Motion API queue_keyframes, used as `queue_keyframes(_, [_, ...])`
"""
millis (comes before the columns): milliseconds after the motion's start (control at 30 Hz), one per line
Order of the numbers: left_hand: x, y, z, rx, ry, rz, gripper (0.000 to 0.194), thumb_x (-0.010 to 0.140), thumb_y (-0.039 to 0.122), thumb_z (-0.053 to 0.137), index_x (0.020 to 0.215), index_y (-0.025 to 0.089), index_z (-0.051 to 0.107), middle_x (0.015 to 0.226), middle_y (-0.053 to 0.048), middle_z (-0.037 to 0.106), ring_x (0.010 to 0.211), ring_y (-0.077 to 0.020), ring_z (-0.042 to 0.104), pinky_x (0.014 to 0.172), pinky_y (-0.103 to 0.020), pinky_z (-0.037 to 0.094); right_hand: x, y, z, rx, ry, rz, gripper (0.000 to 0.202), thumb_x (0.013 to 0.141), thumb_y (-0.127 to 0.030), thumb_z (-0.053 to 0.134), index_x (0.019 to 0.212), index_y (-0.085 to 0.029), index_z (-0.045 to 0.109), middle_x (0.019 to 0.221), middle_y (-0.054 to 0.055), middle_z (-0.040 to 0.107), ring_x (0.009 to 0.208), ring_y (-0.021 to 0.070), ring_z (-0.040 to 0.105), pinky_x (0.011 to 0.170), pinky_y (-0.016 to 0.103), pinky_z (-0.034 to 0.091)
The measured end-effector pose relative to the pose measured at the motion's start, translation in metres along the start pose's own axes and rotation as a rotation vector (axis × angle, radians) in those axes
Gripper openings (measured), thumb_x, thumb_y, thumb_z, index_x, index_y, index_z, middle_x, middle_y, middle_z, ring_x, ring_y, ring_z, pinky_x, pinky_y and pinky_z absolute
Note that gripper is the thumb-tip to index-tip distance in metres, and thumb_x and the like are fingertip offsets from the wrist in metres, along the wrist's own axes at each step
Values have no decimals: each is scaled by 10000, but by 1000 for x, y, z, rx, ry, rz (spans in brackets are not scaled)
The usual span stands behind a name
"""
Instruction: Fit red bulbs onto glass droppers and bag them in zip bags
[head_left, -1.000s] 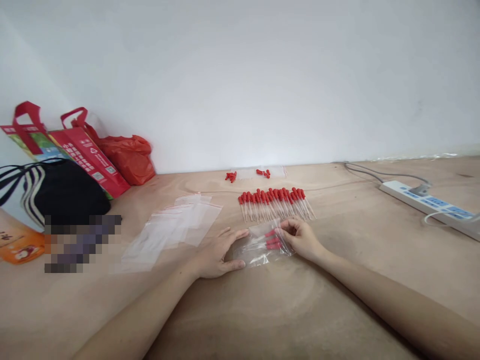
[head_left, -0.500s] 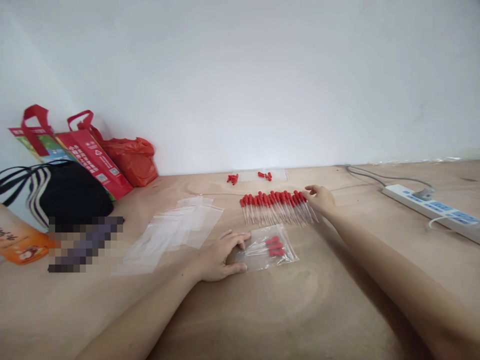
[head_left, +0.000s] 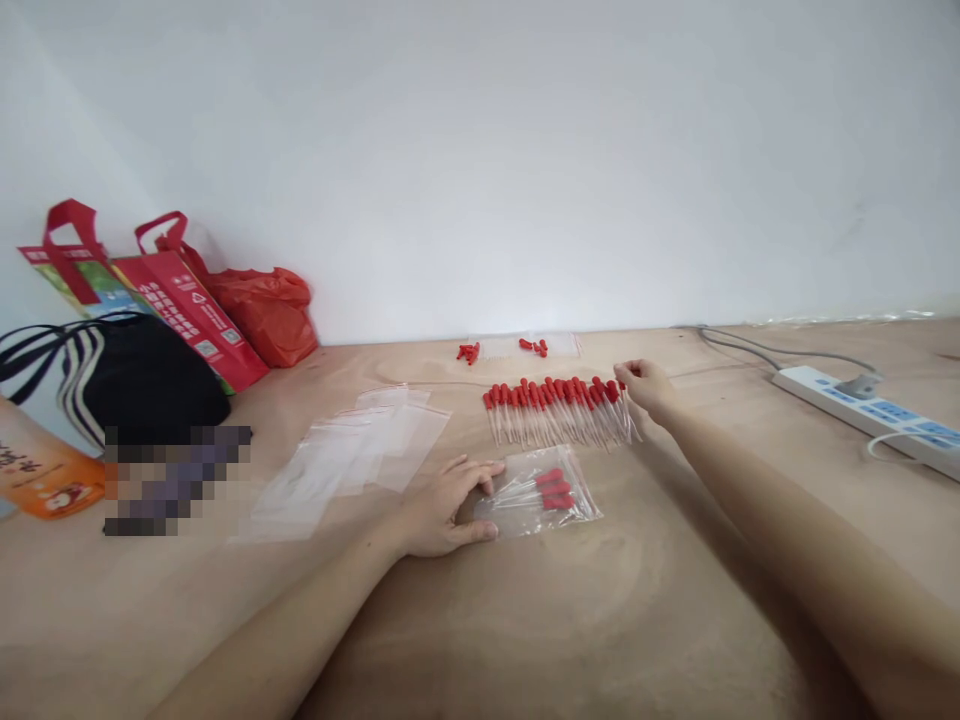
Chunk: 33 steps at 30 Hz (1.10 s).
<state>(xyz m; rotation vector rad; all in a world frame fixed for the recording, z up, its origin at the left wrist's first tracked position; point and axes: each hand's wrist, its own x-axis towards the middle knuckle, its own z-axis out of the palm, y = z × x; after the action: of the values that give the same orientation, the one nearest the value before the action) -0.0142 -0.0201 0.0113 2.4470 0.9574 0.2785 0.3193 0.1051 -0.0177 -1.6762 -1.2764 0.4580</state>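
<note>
The clear bag point(head_left: 583, 508) lies flat on the wooden table point(head_left: 585, 620) in front of the person, with three red-topped droppers point(head_left: 556, 488) visible inside it, their red ends to the right and their stems to the left. The left hand point(head_left: 436, 508) is spread, not gripping, with its fingers and thumb resting at the left edge of the bag. Just beyond the bag stands out a long row of droppers point(head_left: 555, 400), laid side by side with the red ends pointing away from the person. The right hand point(head_left: 645, 388), beyond the bag and to its right, has its fingertips together at the right end of that row and seems to pinch the red top of the end dropper point(head_left: 622, 376).

To the left of the bag, past the left hand, flat clear bags point(head_left: 360, 450) overlap in a spread. Far beyond the bag, near the wall, are some small red pieces point(head_left: 469, 353).

The step in hand looks to be taking a dropper from the row while the bag is kept steady. The next move seems to call for a light, sure pinch and a lift that leaves the neighbouring droppers undisturbed.
</note>
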Motion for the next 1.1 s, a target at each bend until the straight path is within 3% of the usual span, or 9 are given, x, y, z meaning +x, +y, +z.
queue_keyframes(200, [0,4,-2,8,15,-12,324,736,368,585,983,214,443,1300,-69,424,1212,-230,344,1019,-456,204,-42,2,-19,456,69,2,294,723,-479,513,715,-192,450,582,-15,553,476,87,495,478,216,412])
queue_keyframes(367, [1,5,-3,14,12,-9,324,745,357,575,1000,208,444,1294,-74,428,1192,-228,370,1017,-459,214,-83,8,-5,649,-34,110,345,666,-522,570,689,-196,459,577,-23,557,465,85,501,457,210,409])
queue_keyframes(600, [-1,6,-3,46,8,-43,555,748,388,570,1227,218,349,1292,-69,421,1212,-244,341,1025,-450,226,-102,-8,12,821,-56,222,327,614,-464,660,685,-214,462,562,-39,583,460,88,522,441,203,411])
queue_keyframes(933, [-2,5,-1,44,-22,-108,616,749,418,561,1277,218,314,1339,-57,370,1259,-284,251,1038,-471,196,-131,-26,8,830,-568,308,318,476,-240,774,725,-168,589,669,1,644,620,112,602,622,232,497])
queue_keyframes(1100, [-1,5,-1,22,3,-65,588,751,417,559,1263,237,332,1310,-55,404,1242,-277,285,1036,-477,190,-134,-34,10,683,-699,237,246,560,-299,712,751,-170,627,559,-12,621,373,64,481,362,183,408])
